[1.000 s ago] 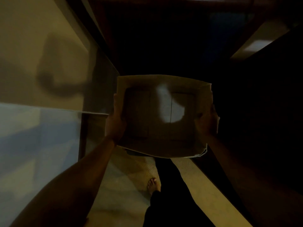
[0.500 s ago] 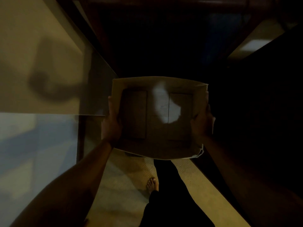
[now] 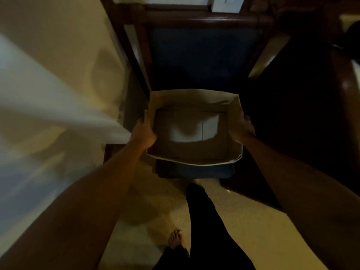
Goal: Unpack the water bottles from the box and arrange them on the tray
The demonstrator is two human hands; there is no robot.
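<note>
Head view, pretty dim lighting. A cardboard box [image 3: 191, 131] with its top open is held out in front of the body, over the front edge of a dark wooden chair [image 3: 202, 55] with a blue seat. Nothing but the bare bottom flaps can be seen inside the box, with a pale patch of light on them. The left hand [image 3: 145, 133] is wrapped over the box's left wall, thumb curled inside and the rest hidden outside. The right hand [image 3: 241, 129] is clamped on the right wall the same way, fingers mostly out of sight behind the cardboard. A bare foot [image 3: 175, 238] and a black trouser leg [image 3: 206, 221] are seen below on the tan floor [image 3: 253, 230]. A pale blurred surface is seen at the left.
</note>
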